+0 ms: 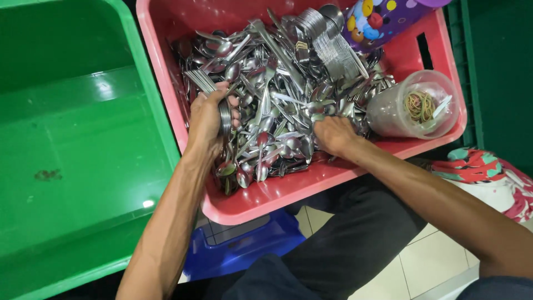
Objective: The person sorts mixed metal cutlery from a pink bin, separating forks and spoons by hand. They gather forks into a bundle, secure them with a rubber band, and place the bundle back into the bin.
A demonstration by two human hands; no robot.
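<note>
The left hand grips a bundle of steel forks near the left wall of the red plastic crate; the right hand, perhaps pinching, digs into the still large pile of loose steel spoons.

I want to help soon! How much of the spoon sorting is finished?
Done: some tidy bundles lie at the red crate's far end. In hand: the left hand grips a bunch of cutlery while the right hand digs in the pile. Left: most of the loose cutlery heap; the green crate holds nothing.
</note>
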